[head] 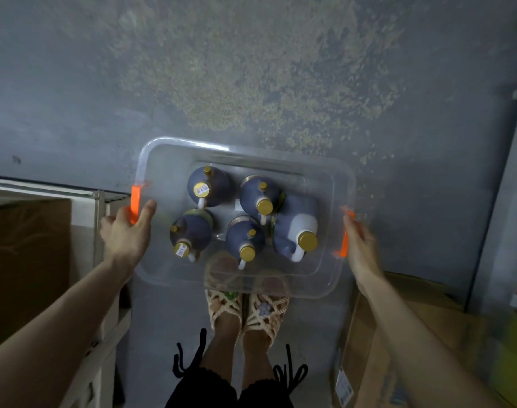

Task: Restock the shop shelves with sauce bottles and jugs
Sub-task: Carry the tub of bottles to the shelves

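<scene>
- You held a clear bin [344, 184] level in front of you, off the floor [251, 69], one grip at each short end.
- Your left grip [128, 231] clasped the bin's left rim. The thumb lay over the edge just beside the left orange latch [135, 204], and the other fingers curled out of sight under the lip.
- Your right grip [360, 245] closed on the opposite rim at the right orange latch [344, 237]. That side was blurred, so I could not make out the single fingers.
- Five dark jugs [208, 187] stood upright inside the bin, all with gold caps and white handles.
- Four round ones sat in two rows toward the left and middle.
- A larger jug [295, 228] stood at the right, close against its neighbours.
- Two of the caps carried small price stickers.
- Your feet, in woven slippers [266, 313], showed below the bin's near edge and partly through its clear bottom.
- The floor was grey concrete with a rough, worn patch ahead of the bin.
- A white shelf frame [98, 201] with a brown cardboard box [28, 260] in it stood to your left.
- Another cardboard box [366, 363] lay low on your right.
</scene>
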Demonstrator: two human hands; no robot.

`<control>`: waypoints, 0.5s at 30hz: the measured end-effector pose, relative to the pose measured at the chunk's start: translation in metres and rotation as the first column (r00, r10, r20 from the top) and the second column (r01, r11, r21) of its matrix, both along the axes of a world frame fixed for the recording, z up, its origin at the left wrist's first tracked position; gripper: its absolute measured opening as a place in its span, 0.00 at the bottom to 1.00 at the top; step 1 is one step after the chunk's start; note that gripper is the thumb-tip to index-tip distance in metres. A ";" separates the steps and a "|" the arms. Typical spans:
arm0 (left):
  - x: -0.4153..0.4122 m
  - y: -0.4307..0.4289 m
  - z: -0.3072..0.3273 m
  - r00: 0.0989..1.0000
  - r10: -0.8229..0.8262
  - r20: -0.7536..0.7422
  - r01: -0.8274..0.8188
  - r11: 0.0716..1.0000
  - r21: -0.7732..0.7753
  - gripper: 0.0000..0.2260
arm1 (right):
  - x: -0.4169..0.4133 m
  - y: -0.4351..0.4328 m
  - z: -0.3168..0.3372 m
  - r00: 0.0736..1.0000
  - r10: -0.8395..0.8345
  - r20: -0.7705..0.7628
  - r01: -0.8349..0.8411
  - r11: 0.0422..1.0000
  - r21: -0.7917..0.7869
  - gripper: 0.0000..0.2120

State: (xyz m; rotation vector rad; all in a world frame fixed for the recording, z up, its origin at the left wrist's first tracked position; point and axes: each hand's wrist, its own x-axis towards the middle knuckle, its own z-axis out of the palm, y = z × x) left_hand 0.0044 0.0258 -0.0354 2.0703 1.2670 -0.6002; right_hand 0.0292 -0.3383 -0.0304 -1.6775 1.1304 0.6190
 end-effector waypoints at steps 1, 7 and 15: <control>0.002 0.000 -0.002 1.000 0.015 0.024 -0.014 1.000 -0.020 0.27 | 0.001 0.001 0.000 1.000 -0.001 -0.009 0.001 1.000 -0.011 0.13; 0.006 -0.004 -0.008 0.987 0.109 0.121 -0.097 0.990 -0.106 0.30 | -0.004 0.003 -0.010 0.999 -0.011 -0.034 0.009 0.998 -0.064 0.14; 0.011 -0.004 0.013 0.984 0.087 0.155 -0.057 0.980 -0.192 0.23 | 0.006 0.000 0.006 0.996 0.044 -0.084 -0.049 0.997 -0.061 0.23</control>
